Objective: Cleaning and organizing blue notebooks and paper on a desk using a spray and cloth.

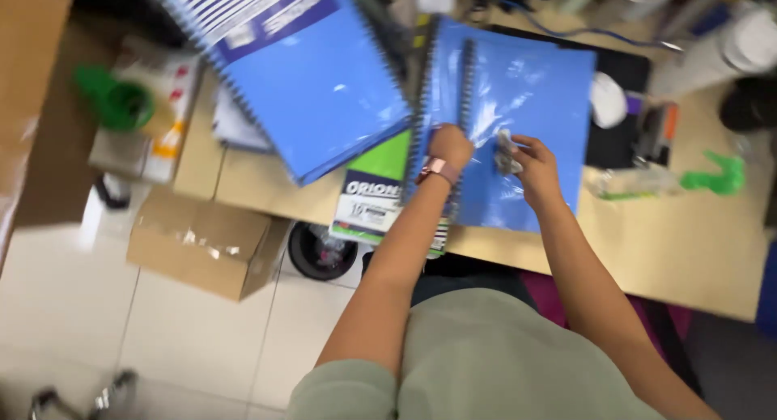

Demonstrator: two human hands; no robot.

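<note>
A blue spiral-bound notebook with a glossy plastic cover lies on the wooden desk in front of me. My left hand, a watch on its wrist, presses on the notebook near its spiral binding. My right hand rests on the cover and pinches a small crumpled clear piece. A stack of blue spiral notebooks lies tilted to the left. A green and white packet sticks out under both.
A cardboard box and a round dark bin stand on the tiled floor at left. A green tape dispenser sits on a box. A white mouse on a black pad and green plastic lie at right.
</note>
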